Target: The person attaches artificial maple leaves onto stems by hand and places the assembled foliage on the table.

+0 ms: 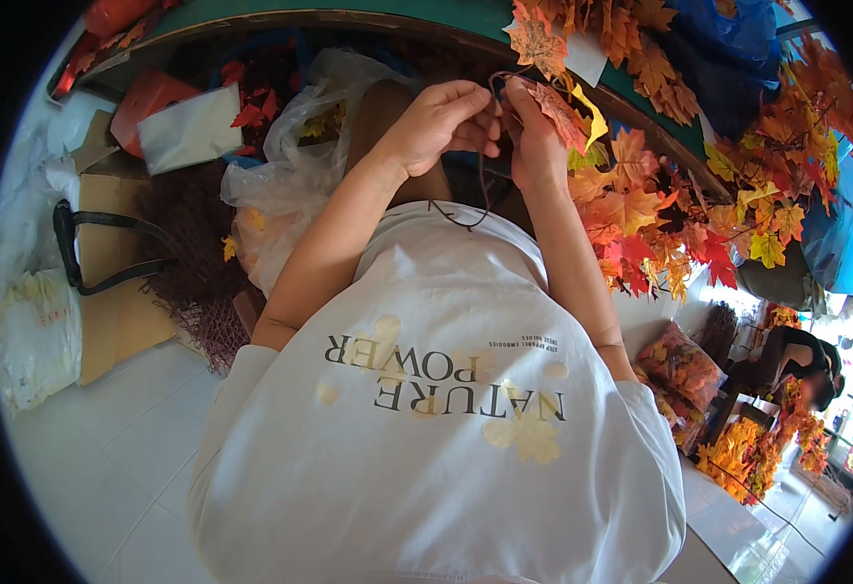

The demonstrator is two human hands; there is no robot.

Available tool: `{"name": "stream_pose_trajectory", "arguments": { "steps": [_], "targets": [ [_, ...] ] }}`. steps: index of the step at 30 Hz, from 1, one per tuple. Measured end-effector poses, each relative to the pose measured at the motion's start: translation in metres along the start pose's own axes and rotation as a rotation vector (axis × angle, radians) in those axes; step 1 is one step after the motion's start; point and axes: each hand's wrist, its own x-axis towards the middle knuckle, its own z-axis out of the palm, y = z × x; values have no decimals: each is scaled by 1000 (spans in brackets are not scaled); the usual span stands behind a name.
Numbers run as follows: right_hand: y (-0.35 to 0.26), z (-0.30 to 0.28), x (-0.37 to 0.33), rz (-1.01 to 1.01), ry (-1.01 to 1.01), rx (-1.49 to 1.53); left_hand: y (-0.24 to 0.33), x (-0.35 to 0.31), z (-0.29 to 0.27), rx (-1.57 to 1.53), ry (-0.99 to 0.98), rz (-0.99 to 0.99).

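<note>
Just in front of the green table's edge, both my hands hold an artificial maple-leaf garland with a thin dark brown stem (pixel 485 185). My left hand (pixel 441 122) pinches the stem between thumb and forefinger, its other fingers curled. Close beside it, my right hand (pixel 536 136) is closed round the garland where the leaves start. An orange leaf (pixel 539 44) stands above that hand, with a red-orange leaf (pixel 557 115) and a yellow leaf (pixel 592 119) to its right. Below my hands the stem's loose end hangs in a curve over my shirt.
More artificial maple leaves (pixel 631 195) hang over the edge of the green table (pixel 378 18) at right. Left are a clear plastic bag (pixel 324 117), a cardboard box (pixel 120 282) and a bundle of brown stems (pixel 188 229). Another person (pixel 797 355) is far right among leaves.
</note>
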Motion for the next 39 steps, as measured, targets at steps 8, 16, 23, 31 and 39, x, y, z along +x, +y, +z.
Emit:
{"name": "stream_pose_trajectory", "arguments": {
  "steps": [8,16,23,31,39],
  "targets": [
    [-1,-10,-3,16,65,-40,6,-2,-6,90,-1,-21],
    [0,3,-23,44,-339,-291,0,2,-23,423,341,79],
    [-68,-10,-55,270,-1273,-742,0,6,-68,886,505,187],
    [-118,-148,-49,610,-463,-1137,19,-1,-83,807,633,125],
    [-37,-228,-72,58,-218,-1258,21,-4,-105,325,781,239]
  ]
}}
